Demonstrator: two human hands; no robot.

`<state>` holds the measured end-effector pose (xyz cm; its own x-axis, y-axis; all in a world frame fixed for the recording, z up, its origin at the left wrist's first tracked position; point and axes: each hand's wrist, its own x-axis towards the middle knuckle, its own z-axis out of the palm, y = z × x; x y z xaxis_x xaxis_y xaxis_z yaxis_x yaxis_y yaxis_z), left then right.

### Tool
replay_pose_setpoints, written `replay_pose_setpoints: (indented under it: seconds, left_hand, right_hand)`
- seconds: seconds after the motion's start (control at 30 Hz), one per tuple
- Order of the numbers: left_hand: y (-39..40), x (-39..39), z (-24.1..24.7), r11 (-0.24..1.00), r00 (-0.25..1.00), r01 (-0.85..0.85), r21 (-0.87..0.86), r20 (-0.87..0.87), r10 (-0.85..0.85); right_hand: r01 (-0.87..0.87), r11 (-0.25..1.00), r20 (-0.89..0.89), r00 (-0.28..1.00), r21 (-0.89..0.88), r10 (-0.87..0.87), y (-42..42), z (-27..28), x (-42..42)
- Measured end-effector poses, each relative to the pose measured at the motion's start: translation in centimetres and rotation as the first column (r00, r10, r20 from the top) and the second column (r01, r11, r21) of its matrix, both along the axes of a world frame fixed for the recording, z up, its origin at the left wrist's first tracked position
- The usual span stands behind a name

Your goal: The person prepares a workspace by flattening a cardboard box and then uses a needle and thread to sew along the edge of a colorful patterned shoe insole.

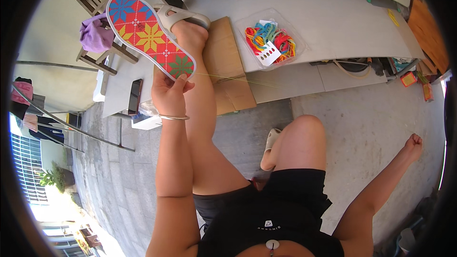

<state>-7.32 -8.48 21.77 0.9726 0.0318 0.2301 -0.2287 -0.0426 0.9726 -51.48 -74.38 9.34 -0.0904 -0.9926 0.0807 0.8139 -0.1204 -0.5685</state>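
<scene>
My left hand [174, 86] pinches the heel end of a cross-stitch insole [150, 35] between thumb and fingers. Its patterned face has blue, yellow and green star flowers on red, edged in white. From that end a fine yellow-green thread [235, 79] stretches rightward through the air and fades from sight. Far out to the right, my right hand [414, 147] is closed, fingertips pinched, in line with the thread. A tiny thin item seems to show at those fingertips, too small to make out. Beyond the insole, a clear plastic box [301, 48] contains colourful embroidery floss [267, 37] and a white punched card [268, 54].
My raised foot, in a beige clog [194, 17], rests by a cardboard sheet [223, 53] on the grey tabletop [328, 17]. A phone [135, 96] lies at the table's left end. A wooden chair [121, 52] carries a purple cloth [95, 33]. Metal rails [76, 124] stand left.
</scene>
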Motion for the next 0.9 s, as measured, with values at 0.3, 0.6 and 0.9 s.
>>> replay_pose_setpoints:
  seconds: [0.3,0.6,0.9]
  left_hand:
    - [-3.2,-3.6,0.8,0.947,0.931,0.246,-0.207,-0.22,-0.29]
    - [-5.9,-6.7,0.2,0.871,0.784,0.422,-0.252,-0.381,-0.49]
    - [-4.6,-5.8,-1.0,0.867,0.796,0.468,-0.174,-0.343,-0.498]
  right_hand:
    - [-0.126,0.991,-0.276,0.955,-0.055,0.106,13.1,4.2,11.8]
    - [-0.982,0.129,-0.585,0.023,0.14,0.81,40.2,8.6,28.6]
    - [-0.973,0.225,-0.587,0.149,0.058,0.796,44.7,6.3,31.6]
